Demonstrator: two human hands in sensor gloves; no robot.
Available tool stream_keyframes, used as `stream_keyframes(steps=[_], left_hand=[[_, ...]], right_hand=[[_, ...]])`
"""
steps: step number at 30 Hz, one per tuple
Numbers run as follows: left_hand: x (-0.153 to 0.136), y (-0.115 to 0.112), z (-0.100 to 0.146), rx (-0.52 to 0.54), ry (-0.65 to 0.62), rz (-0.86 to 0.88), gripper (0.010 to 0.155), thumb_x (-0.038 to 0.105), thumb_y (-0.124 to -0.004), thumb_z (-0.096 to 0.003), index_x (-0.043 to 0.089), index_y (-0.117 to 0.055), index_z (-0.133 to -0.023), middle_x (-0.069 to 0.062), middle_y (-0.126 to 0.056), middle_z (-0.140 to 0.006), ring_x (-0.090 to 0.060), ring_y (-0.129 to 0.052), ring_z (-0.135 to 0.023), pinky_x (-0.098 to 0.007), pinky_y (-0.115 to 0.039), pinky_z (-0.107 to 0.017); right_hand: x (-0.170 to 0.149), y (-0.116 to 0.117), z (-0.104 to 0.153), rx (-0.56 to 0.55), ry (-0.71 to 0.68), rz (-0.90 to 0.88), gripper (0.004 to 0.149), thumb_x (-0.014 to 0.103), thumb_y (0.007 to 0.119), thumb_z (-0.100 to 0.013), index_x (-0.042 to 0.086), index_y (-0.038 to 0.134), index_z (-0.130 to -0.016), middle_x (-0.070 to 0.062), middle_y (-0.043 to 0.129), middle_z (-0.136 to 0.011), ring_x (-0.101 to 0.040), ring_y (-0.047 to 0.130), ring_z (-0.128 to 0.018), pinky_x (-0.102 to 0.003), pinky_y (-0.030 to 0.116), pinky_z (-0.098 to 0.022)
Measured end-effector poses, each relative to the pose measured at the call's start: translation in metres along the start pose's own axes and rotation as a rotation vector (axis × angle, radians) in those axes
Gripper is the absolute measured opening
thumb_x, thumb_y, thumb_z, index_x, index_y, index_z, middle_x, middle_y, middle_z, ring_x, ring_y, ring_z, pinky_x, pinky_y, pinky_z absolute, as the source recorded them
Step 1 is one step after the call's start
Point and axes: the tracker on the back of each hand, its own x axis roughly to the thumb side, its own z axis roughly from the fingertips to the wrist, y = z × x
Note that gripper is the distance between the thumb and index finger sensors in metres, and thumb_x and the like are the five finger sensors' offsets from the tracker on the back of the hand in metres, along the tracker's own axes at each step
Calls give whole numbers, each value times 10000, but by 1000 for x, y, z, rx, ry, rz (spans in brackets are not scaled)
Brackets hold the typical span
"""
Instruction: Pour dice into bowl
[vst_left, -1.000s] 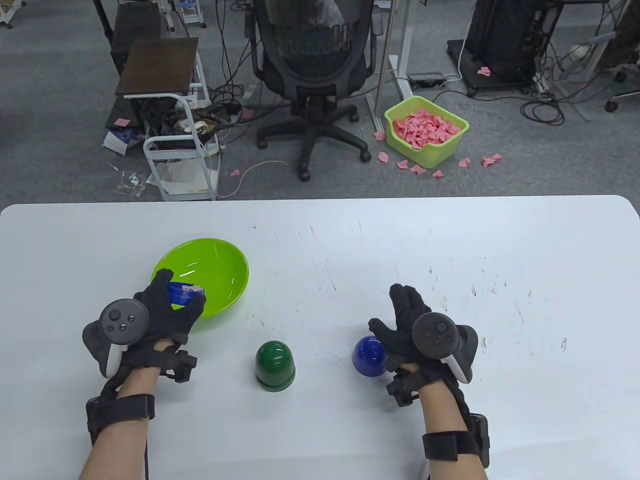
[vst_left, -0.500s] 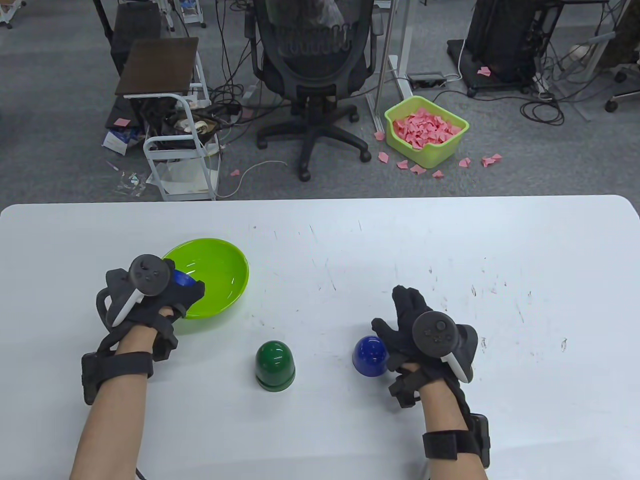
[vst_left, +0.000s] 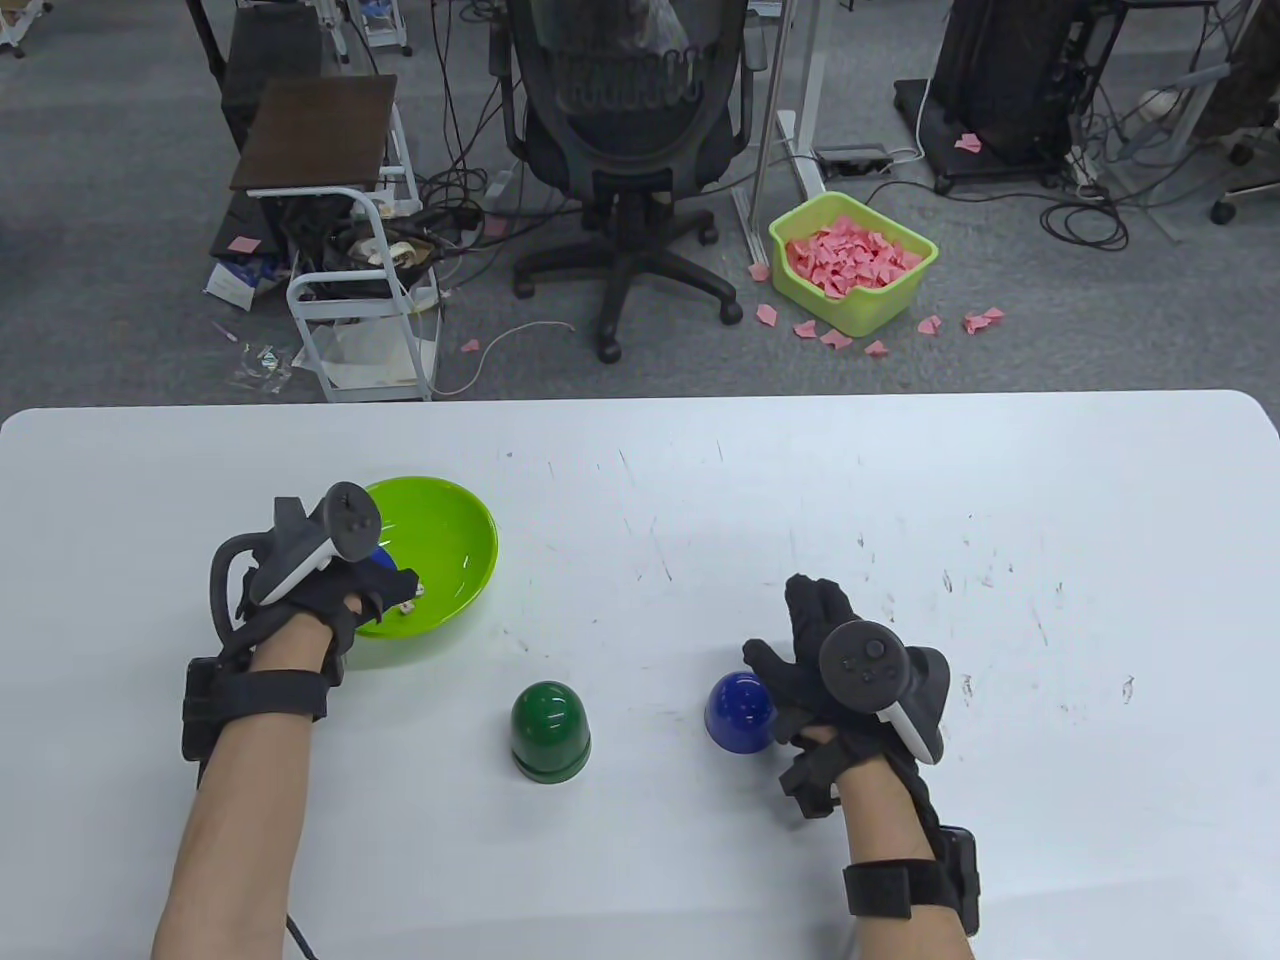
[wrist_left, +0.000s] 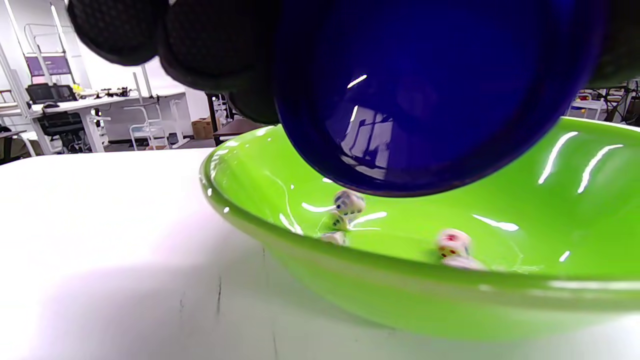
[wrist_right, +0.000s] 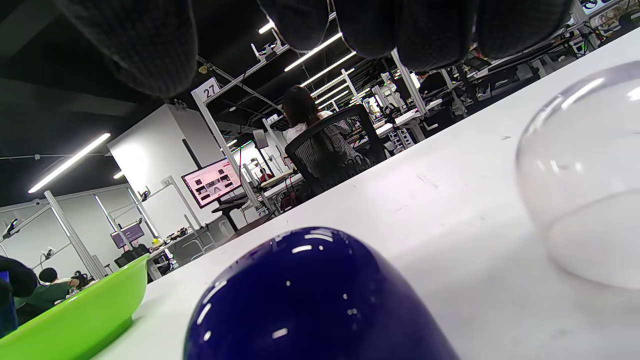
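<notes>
My left hand (vst_left: 350, 595) grips a blue cup (vst_left: 380, 558) and holds it tipped, mouth down, over the near-left side of the green bowl (vst_left: 450, 530). Small white dice (vst_left: 410, 600) lie in the bowl just past my fingertips. In the left wrist view the blue cup (wrist_left: 430, 95) hangs above the green bowl (wrist_left: 450, 300), with dice (wrist_left: 349, 202) tumbling and resting inside. My right hand (vst_left: 805, 630) lies open on the table, fingers straight, just right of a second blue cup (vst_left: 740, 712) that stands upside down.
A dark green cup (vst_left: 549, 730) stands upside down between my hands. In the right wrist view a clear dome-shaped cup (wrist_right: 585, 175) stands beside the blue cup (wrist_right: 310, 305). An office chair (vst_left: 625, 150) and a bin of pink paper (vst_left: 850, 262) are on the floor beyond.
My left hand rolled over, turning the blue cup from upright to mouth down above the bowl. Dice that showed in the cup now lie in the bowl. The right hand stayed put.
</notes>
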Motion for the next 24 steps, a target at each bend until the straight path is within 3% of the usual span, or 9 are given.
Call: stream_keyframes(steps=[16, 24], left_hand=[[-9, 5, 39, 150, -153, 360, 968, 787, -841, -350, 208, -546, -1067, -142, -779, -1007, -352, -819, -805, -596, -678, -700], [-19, -7, 72, 207, -233, 623, 978, 745, -859, -356, 224, -474, -1089, -108, -717, -1070, -357, -746, -941, -682, -532, -760]], right_hand=[[-1, -1, -1, -18, -6, -22, 811, 477, 774, -496, 23, 452, -1085, -352, 464, -1110, -630, 580, -889, -748, 565, -610], [-1, 0, -1, -18, -14, -11, 809, 477, 773, -497, 27, 450, -1086, -351, 461, -1112, -630, 577, -891, -749, 561, -613]])
